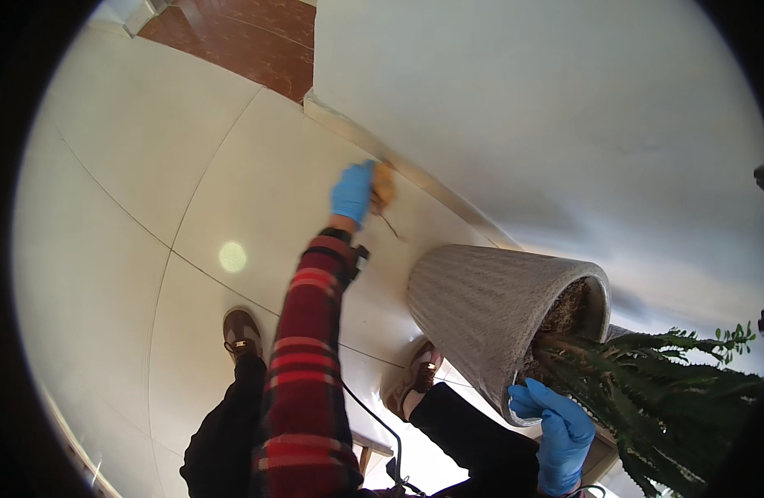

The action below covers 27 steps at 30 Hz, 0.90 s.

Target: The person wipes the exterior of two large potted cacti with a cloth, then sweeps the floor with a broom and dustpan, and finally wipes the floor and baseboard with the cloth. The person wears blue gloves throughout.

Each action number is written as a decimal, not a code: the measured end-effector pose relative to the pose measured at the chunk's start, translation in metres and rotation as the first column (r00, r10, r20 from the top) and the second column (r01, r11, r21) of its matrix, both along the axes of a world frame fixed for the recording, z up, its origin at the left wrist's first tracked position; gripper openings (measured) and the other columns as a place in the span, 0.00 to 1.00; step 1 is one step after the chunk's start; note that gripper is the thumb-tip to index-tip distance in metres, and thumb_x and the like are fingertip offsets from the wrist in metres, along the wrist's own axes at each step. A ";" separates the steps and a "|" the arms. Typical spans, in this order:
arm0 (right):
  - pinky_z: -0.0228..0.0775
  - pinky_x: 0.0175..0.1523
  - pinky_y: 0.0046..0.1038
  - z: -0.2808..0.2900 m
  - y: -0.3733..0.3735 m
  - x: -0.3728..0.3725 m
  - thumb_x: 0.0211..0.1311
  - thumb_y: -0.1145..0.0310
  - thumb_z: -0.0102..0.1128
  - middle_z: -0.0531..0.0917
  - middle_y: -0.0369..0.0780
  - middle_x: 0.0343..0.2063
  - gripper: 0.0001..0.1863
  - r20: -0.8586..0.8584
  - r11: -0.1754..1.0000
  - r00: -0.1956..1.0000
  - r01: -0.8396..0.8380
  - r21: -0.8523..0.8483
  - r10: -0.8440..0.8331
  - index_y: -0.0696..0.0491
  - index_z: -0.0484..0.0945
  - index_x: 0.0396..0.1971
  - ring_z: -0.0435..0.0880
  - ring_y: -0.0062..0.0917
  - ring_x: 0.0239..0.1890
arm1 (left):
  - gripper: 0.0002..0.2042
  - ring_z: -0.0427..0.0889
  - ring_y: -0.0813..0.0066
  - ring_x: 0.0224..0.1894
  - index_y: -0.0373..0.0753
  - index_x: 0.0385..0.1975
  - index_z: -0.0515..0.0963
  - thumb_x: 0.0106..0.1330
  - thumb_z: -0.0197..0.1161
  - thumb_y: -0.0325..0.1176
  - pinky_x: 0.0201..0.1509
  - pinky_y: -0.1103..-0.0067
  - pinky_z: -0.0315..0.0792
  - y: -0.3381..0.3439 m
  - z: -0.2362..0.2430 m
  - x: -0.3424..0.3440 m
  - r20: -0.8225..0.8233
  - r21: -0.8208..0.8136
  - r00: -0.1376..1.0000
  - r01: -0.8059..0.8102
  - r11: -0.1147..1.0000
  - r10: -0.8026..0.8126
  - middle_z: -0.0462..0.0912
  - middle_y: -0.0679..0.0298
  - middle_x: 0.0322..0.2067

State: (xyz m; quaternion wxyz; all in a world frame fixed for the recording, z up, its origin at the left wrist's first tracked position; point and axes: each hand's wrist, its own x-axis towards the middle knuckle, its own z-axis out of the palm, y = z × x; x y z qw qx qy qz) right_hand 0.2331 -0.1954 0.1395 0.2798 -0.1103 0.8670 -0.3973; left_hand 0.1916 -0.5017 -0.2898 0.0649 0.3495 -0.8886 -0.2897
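Note:
My left hand point(352, 192), in a blue glove, reaches to the floor beside the baseboard. It is closed on an orange-tan cloth point(383, 187), which is blurred; a thin dark strand trails from its lower side. My right hand point(558, 432), also gloved in blue, is at the near rim of a tall grey ribbed planter point(473, 303). Its fingers are bent together and pressed against that rim. The planter appears tilted in the wide view, with brown fibrous matter point(567, 311) inside and a spiny green plant point(647, 390) growing out to the right.
A pale wall point(515, 91) with a cream baseboard point(432, 184) runs behind the planter. Cream tiles point(207, 207) cover the floor, and reddish-brown stone point(241, 41) begins at the top left. My brown shoes point(242, 332) stand near the planter. A dark cord point(382, 419) hangs below my left arm.

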 end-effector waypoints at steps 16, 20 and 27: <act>0.74 0.58 0.32 0.004 -0.028 0.015 0.72 0.65 0.52 0.83 0.49 0.48 0.21 0.121 0.997 0.990 -0.067 -0.026 0.070 0.66 0.74 0.56 0.84 0.34 0.49 | 0.29 0.79 0.49 0.47 0.29 0.65 0.60 0.66 0.59 0.33 0.49 0.65 0.74 -0.060 0.047 -0.034 -0.234 0.662 0.486 -0.555 0.504 0.842 0.76 0.41 0.47; 0.74 0.58 0.32 0.004 -0.035 0.012 0.72 0.65 0.52 0.83 0.50 0.49 0.22 0.161 0.997 0.985 -0.065 -0.039 0.070 0.66 0.73 0.57 0.84 0.35 0.50 | 0.34 0.75 0.46 0.55 0.28 0.67 0.51 0.67 0.58 0.37 0.58 0.62 0.69 -0.022 0.052 -0.063 -0.202 0.708 0.522 -0.507 0.491 0.829 0.72 0.37 0.56; 0.74 0.57 0.32 0.005 -0.026 0.014 0.72 0.65 0.52 0.83 0.51 0.48 0.22 0.132 0.995 0.987 -0.092 -0.046 0.097 0.67 0.73 0.56 0.84 0.36 0.49 | 0.22 0.77 0.47 0.55 0.25 0.53 0.68 0.66 0.55 0.37 0.57 0.62 0.70 0.079 0.043 -0.100 -0.018 0.901 0.666 -0.312 0.300 0.746 0.76 0.39 0.51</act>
